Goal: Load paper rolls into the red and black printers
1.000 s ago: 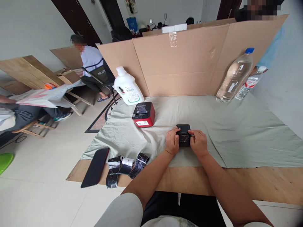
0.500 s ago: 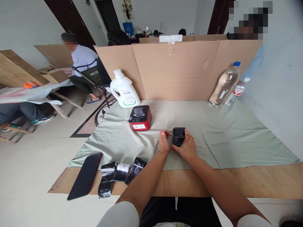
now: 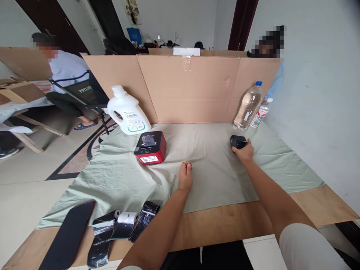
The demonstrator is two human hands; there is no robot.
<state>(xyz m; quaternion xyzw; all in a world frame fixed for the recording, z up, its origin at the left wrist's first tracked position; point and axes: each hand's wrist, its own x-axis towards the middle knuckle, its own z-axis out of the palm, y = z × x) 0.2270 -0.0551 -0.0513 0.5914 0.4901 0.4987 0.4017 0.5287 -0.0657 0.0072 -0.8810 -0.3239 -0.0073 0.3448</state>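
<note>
My right hand [image 3: 244,150] grips a small black box-shaped device [image 3: 237,141] at the right of the cloth, thumb on its near side and fingers round its right side. Its exact kind does not show. My left hand [image 3: 186,176] rests near the middle of the cloth with its fingers curled in. Whether anything is inside those fingers is hidden. To the left of it stands a red and black printer-like box [image 3: 152,148] with a white label on its front.
A white jug [image 3: 129,112] stands at the back left, a large clear bottle [image 3: 247,108] and a small water bottle [image 3: 261,113] at the back right. A cardboard screen [image 3: 194,90] closes the far edge. Paper rolls [image 3: 128,218] and a dark flat slab [image 3: 67,236] lie front left.
My right hand has carried the black device to the right and farther back, away from my left hand. My left hand stays curled. The camera view has turned right.
</note>
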